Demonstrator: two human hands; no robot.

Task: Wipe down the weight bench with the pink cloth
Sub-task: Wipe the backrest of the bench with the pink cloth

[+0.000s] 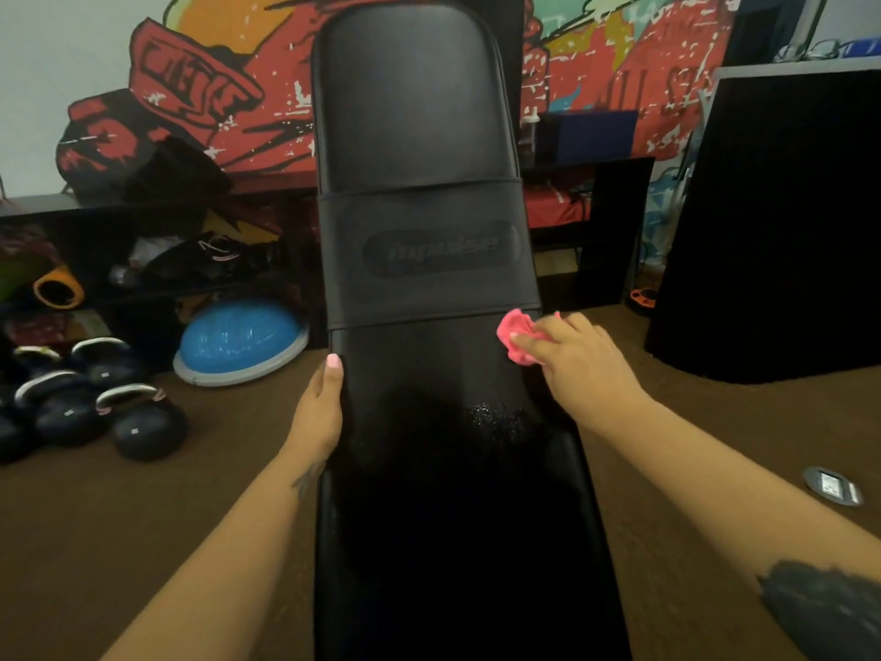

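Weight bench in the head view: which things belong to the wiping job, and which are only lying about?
For the job:
weight bench
pink cloth
right hand, holding the cloth
left hand, holding the bench edge

Lying about:
kettlebells
blue dome
shelf

Your weight bench [419, 136]: black padded vinyl, long pad running 6 to 12 o'clock thru frame ctr, logo band mid-pad, wet speckled patch below it. Your pink cloth [512, 329]: small, bunched, on pad's R edge, approx 3 o'clock, gripped by your right hand [579, 360].
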